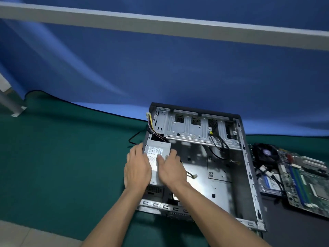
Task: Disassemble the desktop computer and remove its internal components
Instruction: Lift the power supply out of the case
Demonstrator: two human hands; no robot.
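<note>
An open desktop case [247,168] lies on its side on the green mat, its metal floor bare. A grey power supply [156,154] with a white label sits in the case's left corner, yellow and red wires running from its far end. My left hand [137,168] grips the power supply's left side at the case wall. My right hand [170,168] grips its right side, thumb lying on the label. The motherboard [302,179] with a black fan lies outside the case on the right, partly over a hard drive [270,184].
A green mat [62,157] covers the table, with a blue cloth [160,68] rising behind it. The drive cage [192,127] spans the case's far end with black cables hanging from it. A loose white connector [194,175] lies on the case floor.
</note>
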